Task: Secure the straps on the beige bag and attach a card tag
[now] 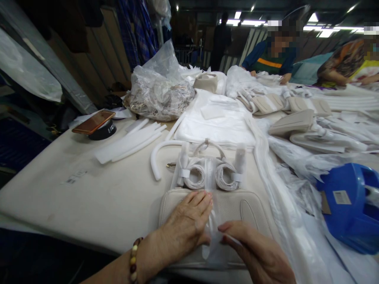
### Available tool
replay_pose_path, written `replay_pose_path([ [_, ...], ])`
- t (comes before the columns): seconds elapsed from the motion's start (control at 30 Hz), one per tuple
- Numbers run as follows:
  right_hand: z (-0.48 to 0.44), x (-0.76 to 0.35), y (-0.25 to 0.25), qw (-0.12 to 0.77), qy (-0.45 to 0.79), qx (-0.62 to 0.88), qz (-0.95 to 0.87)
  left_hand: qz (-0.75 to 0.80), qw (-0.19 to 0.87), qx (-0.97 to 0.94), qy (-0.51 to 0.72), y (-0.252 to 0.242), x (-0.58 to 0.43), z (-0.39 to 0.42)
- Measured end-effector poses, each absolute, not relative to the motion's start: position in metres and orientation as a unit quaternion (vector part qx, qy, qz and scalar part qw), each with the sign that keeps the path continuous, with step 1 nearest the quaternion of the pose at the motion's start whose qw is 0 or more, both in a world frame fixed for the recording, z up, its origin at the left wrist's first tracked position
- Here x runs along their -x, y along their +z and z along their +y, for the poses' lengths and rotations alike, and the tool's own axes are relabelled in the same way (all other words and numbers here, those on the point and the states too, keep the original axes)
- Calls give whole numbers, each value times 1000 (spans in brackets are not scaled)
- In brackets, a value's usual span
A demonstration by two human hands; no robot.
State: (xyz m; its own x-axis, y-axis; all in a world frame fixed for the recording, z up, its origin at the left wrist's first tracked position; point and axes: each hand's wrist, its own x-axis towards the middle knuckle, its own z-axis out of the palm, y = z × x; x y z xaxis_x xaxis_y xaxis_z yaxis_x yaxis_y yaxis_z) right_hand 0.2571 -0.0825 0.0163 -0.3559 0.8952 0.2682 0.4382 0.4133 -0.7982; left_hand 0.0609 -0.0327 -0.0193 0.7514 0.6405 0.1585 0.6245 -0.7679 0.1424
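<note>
A cream handbag (pixel 242 205) lies flat at the table's near edge, its two straps coiled and wrapped in white paper (pixel 207 173) just beyond it. My left hand (pixel 186 225) rests flat on the bag, fingers stretched out and together. My right hand (pixel 257 252) pinches a strip of clear plastic film (pixel 211 230) that runs down the middle of the bag. A bead bracelet is on my left wrist.
White foam strips (pixel 130 142) and a curved foam tube (pixel 156 156) lie left of the bag. A phone (pixel 93 121) sits on a black roll. A plastic bag of fabric (pixel 160 90), folded white sheets, more cream bags (pixel 293 122), a blue basket (pixel 349 205). Two people work at the far right.
</note>
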Motion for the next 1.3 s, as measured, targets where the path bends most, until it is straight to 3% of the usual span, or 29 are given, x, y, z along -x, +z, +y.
replay_pose_path([
  [0.1, -59, -253, 8, 346, 328, 457, -751, 327, 14, -937, 121, -30, -60, -34],
  [0.3, -38, -250, -16, 318, 201, 464, -802, 322, -38, -930, 172, -38, -62, -35],
  [0.5, -34, -246, -28, 309, 141, 484, -807, 309, -32, -935, 173, -32, -65, -29],
  [0.87, -28, -235, -34, 316, 99, 534, -778, 307, 5, -909, 282, -38, -66, -28],
  [1.03, -26, -231, -30, 315, 98, 548, -769, 290, 58, -873, 387, -43, -65, -28],
  [1.13, -25, -230, -31, 324, 79, 548, -767, 290, 36, -853, 432, -42, -67, -28],
  [1.3, -26, -230, -34, 329, 73, 543, -769, 273, -49, -909, 310, -36, -66, -31],
])
